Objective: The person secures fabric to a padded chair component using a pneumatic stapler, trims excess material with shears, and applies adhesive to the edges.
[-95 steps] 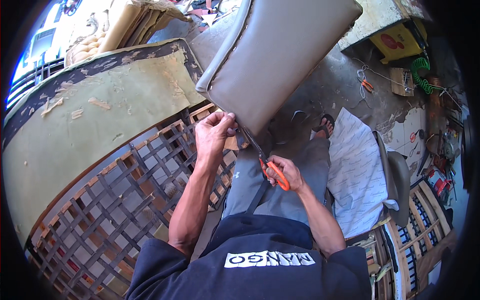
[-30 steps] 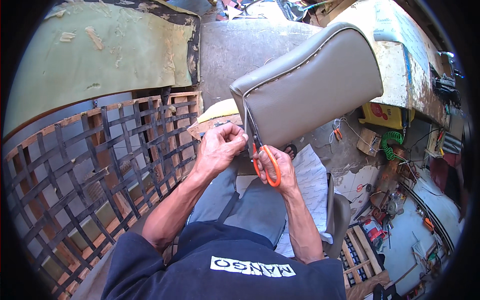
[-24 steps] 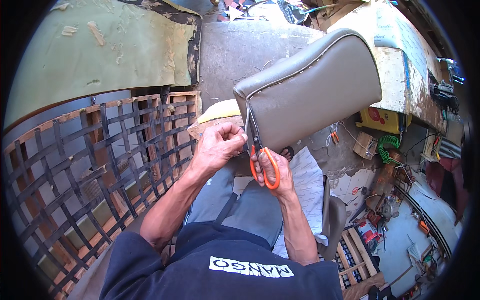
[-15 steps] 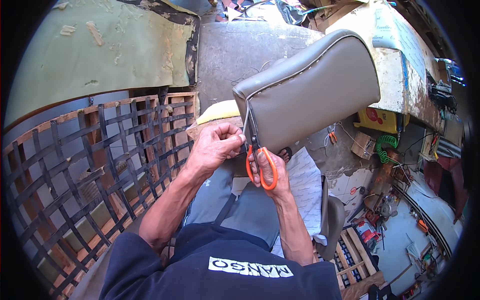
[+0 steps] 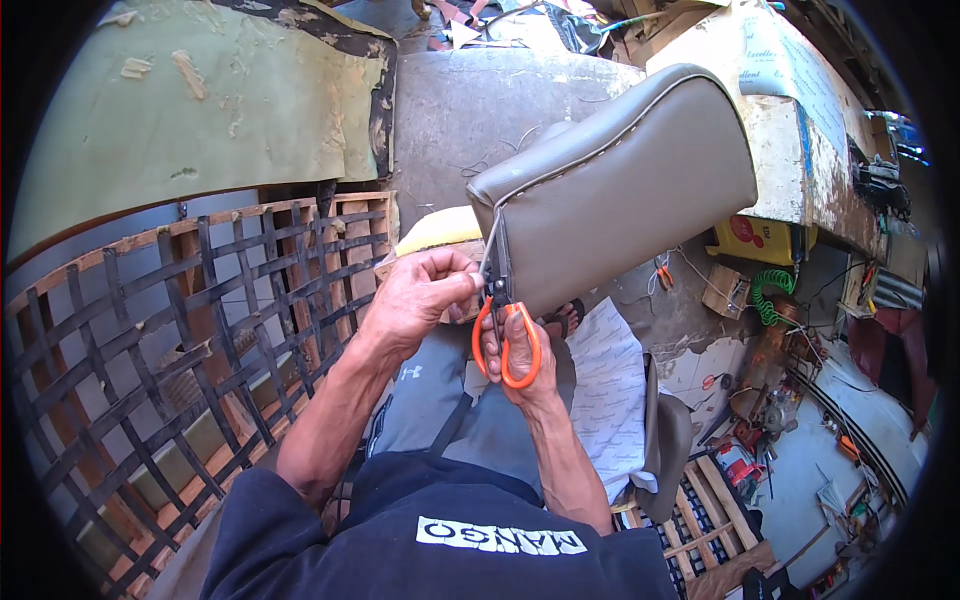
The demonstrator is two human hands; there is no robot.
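A grey-brown leather-like upholstered piece [image 5: 640,190] with a stitched, piped seam stands tilted in front of me. Along its near left corner runs a thin strip of piping [image 5: 493,245]. My left hand [image 5: 425,298] pinches the lower end of that strip between thumb and fingers. My right hand [image 5: 530,372] grips black-bladed scissors with orange handles [image 5: 534,345], fingers through the loops. The blades point up at the strip, right beside my left fingertips. Whether they are closed on the piping I cannot tell.
A wooden frame with woven black webbing [image 5: 205,300] leans at left, below a green foam-covered panel [image 5: 230,110]. White printed sheeting [image 5: 610,400] lies to my right. Farther right are a worn workbench [image 5: 780,150], a green coiled hose [image 5: 768,290] and scattered tools.
The scissors and my right hand have shifted a little left and down, bringing the blades closer to my left fingertips. My left hand still pinches the strip.
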